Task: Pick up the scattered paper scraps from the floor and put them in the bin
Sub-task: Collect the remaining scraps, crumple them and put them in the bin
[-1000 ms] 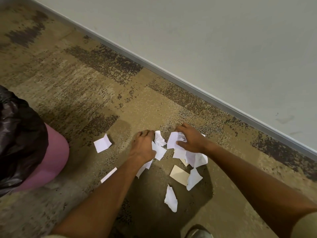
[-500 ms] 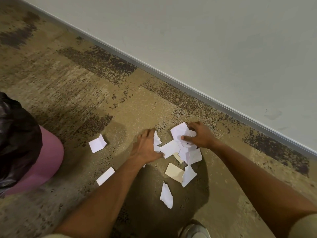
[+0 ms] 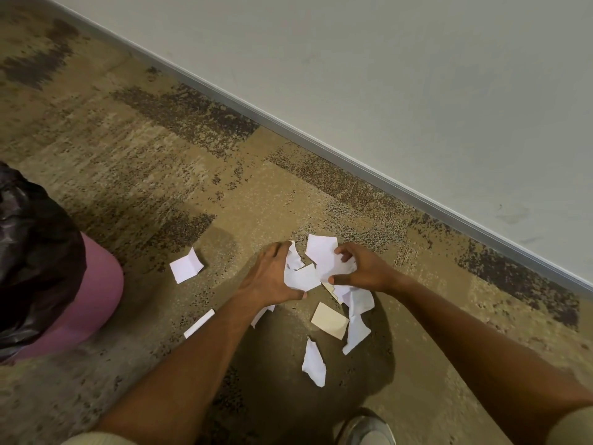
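The right hand point(image 3: 362, 272) curls fingers and thumb around a bunch of white scraps point(image 3: 324, 256). The left hand point(image 3: 272, 279) grips a white scrap point(image 3: 300, 278) just beside it. A folded scrap point(image 3: 186, 266), a cream piece point(image 3: 329, 320) and a torn piece point(image 3: 313, 364) lie loose on the carpet point(image 3: 160, 155). The pink bin point(image 3: 96, 300) stands well apart, at the left.

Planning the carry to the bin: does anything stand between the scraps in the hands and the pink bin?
No obstacle shows. Between the gathered scraps and the pink bin lies carpet bearing only a folded scrap and a thin paper strip, neither blocking the way.
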Available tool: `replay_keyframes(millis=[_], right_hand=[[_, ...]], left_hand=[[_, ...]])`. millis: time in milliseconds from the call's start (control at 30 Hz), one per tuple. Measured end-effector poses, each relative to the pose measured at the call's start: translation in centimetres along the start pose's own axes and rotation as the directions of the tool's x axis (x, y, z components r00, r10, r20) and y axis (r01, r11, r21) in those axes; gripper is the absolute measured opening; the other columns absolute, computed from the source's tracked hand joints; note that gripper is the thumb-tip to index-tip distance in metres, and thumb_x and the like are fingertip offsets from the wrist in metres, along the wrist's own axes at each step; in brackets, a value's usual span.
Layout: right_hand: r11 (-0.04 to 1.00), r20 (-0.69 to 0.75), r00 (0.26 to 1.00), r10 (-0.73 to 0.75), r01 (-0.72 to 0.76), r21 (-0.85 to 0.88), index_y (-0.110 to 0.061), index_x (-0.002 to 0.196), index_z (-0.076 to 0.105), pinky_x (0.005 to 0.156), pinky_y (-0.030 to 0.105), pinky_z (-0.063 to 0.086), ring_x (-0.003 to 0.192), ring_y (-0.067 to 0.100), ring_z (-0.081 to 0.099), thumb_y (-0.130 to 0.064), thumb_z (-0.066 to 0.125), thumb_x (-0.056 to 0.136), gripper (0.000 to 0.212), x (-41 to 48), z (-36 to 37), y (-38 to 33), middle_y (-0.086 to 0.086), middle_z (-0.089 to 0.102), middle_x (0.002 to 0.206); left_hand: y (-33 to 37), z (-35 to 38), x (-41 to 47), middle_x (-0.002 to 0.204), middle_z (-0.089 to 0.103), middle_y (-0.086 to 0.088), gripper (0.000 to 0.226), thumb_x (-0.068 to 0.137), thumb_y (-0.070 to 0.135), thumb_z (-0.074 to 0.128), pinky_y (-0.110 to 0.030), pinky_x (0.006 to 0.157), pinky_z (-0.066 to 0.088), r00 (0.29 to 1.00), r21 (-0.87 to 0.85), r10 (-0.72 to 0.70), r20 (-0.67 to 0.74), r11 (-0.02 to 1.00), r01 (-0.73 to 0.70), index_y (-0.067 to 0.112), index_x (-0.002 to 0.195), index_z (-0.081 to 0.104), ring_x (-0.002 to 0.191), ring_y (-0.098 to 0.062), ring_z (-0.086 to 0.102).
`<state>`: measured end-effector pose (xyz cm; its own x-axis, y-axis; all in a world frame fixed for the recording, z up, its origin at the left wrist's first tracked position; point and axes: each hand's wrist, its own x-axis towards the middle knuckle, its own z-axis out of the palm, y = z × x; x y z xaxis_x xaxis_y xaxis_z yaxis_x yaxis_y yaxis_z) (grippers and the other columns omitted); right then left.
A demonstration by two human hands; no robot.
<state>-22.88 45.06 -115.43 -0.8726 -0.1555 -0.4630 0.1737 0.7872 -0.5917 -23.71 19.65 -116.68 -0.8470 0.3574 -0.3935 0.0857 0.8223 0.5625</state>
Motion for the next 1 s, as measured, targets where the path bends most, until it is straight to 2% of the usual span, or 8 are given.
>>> replay_keyframes(millis=[100,233,333,467,567,733,833,1000], right_hand=[[0.997,0.006,1.0,-0.023,0.023,0.076,-0.018,0.124,0.062,0.085,0.034,0.054,0.1,0.019,0.064,-0.041,0.082,0.08,0.054,-0.1,-0.6,-1.3,0.001,0.065,0.112],[1.0,-0.158,0.987,-0.011,0.015,0.025,-0.012,0.114,0.07,0.081,0.036,0.056,0.091,0.02,0.065,-0.036,0.08,0.084,0.039,-0.3,-1.8,-0.8,0.003,0.07,0.11],[0.986,-0.205,0.978,0.043,-0.074,-0.147,-0.012,0.117,0.067,0.079,0.038,0.056,0.091,0.02,0.061,-0.049,0.081,0.079,0.055,-0.7,-2.5,0.5,0.007,0.069,0.114],[0.967,-0.148,0.968,0.203,-0.222,-0.123,-0.015,0.117,0.059,0.077,0.04,0.058,0.096,0.021,0.061,-0.075,0.082,0.054,0.091,-2.5,-2.5,1.4,0.002,0.063,0.112],[0.966,-0.025,0.976,0.217,-0.219,-0.139,-0.019,0.117,0.068,0.076,0.034,0.06,0.091,0.014,0.069,-0.074,0.082,0.056,0.083,-4.1,-1.2,1.4,-0.002,0.074,0.115],[0.915,0.043,0.916,0.398,-0.393,-0.096,-0.016,0.139,0.036,0.101,0.047,0.052,0.128,0.029,0.05,-0.08,0.085,0.032,0.134,-6.4,2.2,0.9,0.007,0.049,0.14],[0.897,0.005,0.902,0.433,-0.43,-0.101,-0.01,0.148,0.023,0.112,0.049,0.042,0.142,0.035,0.035,-0.058,0.094,0.051,0.129,-7.0,4.0,0.2,0.014,0.033,0.151],[0.879,-0.069,0.879,0.471,-0.475,-0.038,-0.01,0.148,0.021,0.113,0.045,0.041,0.145,0.035,0.029,-0.045,0.093,0.063,0.116,-7.8,6.9,-1.2,0.016,0.031,0.152]], left_hand=[[-0.5,0.1,-0.4,0.164,0.023,0.0,0.123,0.065,0.053,0.088,-0.038,0.116,0.033,1.0,-0.034,0.02,-0.009,0.999,-0.02,0.023,0.16,0.017,0.149,-0.024,0.028],[-0.8,0.0,-0.9,0.162,0.027,-0.001,0.123,0.064,0.052,0.089,-0.037,0.115,0.033,0.999,-0.042,0.026,-0.034,0.999,-0.028,0.021,0.159,0.018,0.147,-0.024,0.032],[-1.0,0.0,-1.0,0.159,0.032,0.0,0.122,0.062,0.054,0.088,-0.039,0.115,0.034,0.998,-0.054,0.03,-0.055,0.998,-0.033,0.023,0.158,0.019,0.145,-0.024,0.035],[-1.4,-0.2,-1.1,0.155,0.036,0.001,0.12,0.06,0.056,0.087,-0.039,0.113,0.033,0.996,-0.062,0.045,-0.073,0.997,-0.049,0.025,0.156,0.022,0.142,-0.025,0.037],[-1.8,-0.2,-1.2,0.152,0.04,-0.001,0.116,0.061,0.052,0.089,-0.036,0.113,0.03,0.995,-0.075,0.052,-0.084,0.995,-0.058,0.022,0.154,0.026,0.141,-0.024,0.037],[-2.1,-0.1,-1.5,0.15,0.041,-0.002,0.113,0.062,0.051,0.089,-0.035,0.109,0.031,0.993,-0.081,0.073,-0.095,0.993,-0.081,0.021,0.152,0.029,0.139,-0.024,0.038],[-2.3,-0.2,-1.7,0.149,0.042,-0.002,0.112,0.062,0.052,0.088,-0.035,0.108,0.031,0.994,-0.071,0.067,-0.085,0.995,-0.073,0.021,0.152,0.03,0.138,-0.025,0.038],[-2.8,-0.4,-2.3,0.153,0.037,0.002,0.108,0.065,0.068,0.074,-0.05,0.113,0.036,0.995,0.186,0.06,-0.085,0.982,-0.043,0.025,0.152,0.026,0.141,-0.027,0.029]])
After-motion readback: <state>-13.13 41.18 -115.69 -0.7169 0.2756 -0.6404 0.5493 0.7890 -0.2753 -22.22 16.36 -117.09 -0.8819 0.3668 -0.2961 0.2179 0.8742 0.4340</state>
